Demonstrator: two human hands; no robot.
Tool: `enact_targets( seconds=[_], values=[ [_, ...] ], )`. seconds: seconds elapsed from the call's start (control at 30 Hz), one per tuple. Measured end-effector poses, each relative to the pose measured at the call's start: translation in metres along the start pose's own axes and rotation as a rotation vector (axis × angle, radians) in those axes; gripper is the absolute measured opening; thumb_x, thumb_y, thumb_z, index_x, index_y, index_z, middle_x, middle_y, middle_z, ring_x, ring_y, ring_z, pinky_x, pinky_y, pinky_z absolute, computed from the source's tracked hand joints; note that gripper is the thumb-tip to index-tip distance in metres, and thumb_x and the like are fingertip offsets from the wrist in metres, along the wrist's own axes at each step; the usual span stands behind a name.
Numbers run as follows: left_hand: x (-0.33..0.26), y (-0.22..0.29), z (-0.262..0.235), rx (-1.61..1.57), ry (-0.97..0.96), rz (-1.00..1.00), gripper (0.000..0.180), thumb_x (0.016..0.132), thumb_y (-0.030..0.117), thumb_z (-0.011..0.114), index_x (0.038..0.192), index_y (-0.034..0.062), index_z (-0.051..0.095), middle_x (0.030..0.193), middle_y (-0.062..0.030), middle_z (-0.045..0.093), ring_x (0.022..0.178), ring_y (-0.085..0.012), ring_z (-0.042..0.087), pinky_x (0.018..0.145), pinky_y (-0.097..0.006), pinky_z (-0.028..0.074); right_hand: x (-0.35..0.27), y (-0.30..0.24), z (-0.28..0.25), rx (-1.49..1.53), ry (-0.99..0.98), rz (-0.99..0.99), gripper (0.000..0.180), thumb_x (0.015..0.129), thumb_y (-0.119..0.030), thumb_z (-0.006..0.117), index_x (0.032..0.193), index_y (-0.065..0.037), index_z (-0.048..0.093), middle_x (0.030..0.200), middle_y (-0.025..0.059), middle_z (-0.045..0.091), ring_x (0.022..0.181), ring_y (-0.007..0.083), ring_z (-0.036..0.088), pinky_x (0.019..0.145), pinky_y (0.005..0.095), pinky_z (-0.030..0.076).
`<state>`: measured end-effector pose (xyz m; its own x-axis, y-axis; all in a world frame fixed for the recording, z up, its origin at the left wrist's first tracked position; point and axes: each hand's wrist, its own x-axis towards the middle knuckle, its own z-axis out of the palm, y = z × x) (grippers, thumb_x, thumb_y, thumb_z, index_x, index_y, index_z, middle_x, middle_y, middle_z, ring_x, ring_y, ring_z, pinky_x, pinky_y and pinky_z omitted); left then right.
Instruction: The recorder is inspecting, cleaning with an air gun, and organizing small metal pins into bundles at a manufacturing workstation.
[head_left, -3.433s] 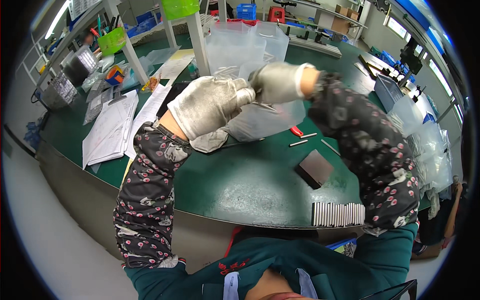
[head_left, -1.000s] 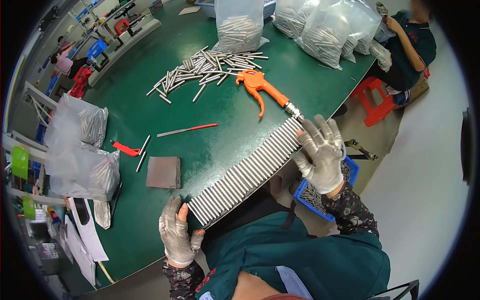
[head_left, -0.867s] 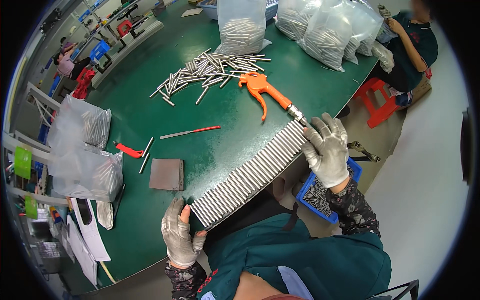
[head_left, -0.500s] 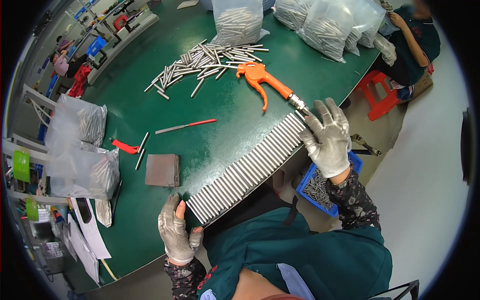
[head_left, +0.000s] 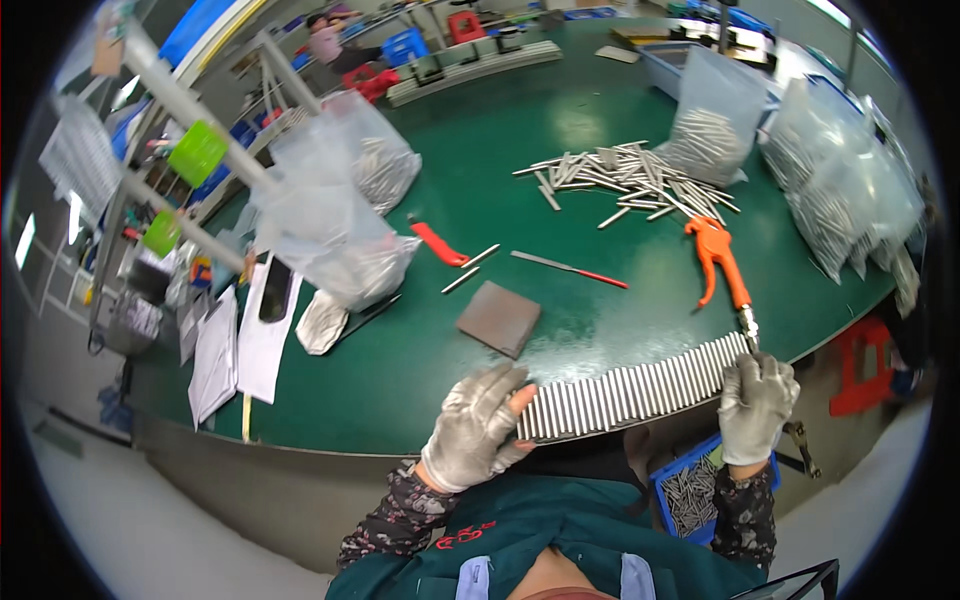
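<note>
Near right hand (head_left: 757, 410), blue bin (head_left: 685, 463), metal pins (head_left: 692, 498) inside

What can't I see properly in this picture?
Head view: palm of the left hand, turned away.
Head view: whether the right hand touches the row of metal rods; its own fingers hide that.
Head view: bottom of the blue box, covered by metal pieces.
Head view: writing on the white paper, too small to read.
</note>
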<state>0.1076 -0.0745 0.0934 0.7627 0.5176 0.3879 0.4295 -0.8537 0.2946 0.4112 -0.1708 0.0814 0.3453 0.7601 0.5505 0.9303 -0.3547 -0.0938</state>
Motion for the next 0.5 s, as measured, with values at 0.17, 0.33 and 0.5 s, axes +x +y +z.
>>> enact_targets(
  seconds=[0.17, 0.33, 0.5],
  values=[
    [-0.005, -0.001, 0.002, 0.029, 0.021, -0.029, 0.060, 0.074, 0.036, 0.063, 0.123, 0.0059, 0.045, 0.118, -0.0178, 0.051, 0.108, -0.0377, 0.050, 0.090, -0.046, 0.040, 0.002, 0.003, 0.005, -0.004, -0.004, 0.000, 0.019, 0.080, -0.020, 0.056, 0.091, -0.005, 0.061, 0.094, 0.0098, 0.060, 0.091, 0.0270, 0.054, 0.079, 0.0385, 0.040],
    [-0.002, -0.002, 0.001, 0.016, 0.000, -0.042, 0.064, 0.069, 0.033, 0.067, 0.123, 0.0047, 0.045, 0.120, -0.0174, 0.049, 0.110, -0.0368, 0.049, 0.091, -0.046, 0.039, 0.007, -0.001, 0.009, -0.088, -0.114, 0.081, 0.025, 0.079, -0.021, 0.057, 0.097, -0.004, 0.059, 0.097, 0.0126, 0.057, 0.094, 0.0292, 0.052, 0.080, 0.0397, 0.041],
    [0.003, 0.000, 0.003, -0.038, -0.046, -0.087, 0.069, 0.065, 0.033, 0.070, 0.123, 0.0045, 0.046, 0.121, -0.0180, 0.049, 0.110, -0.0370, 0.048, 0.092, -0.046, 0.038, 0.013, -0.005, 0.013, -0.116, -0.164, 0.142, 0.030, 0.080, -0.023, 0.057, 0.100, -0.001, 0.056, 0.093, 0.0158, 0.055, 0.089, 0.0322, 0.053, 0.078, 0.0413, 0.042]
  ],
)
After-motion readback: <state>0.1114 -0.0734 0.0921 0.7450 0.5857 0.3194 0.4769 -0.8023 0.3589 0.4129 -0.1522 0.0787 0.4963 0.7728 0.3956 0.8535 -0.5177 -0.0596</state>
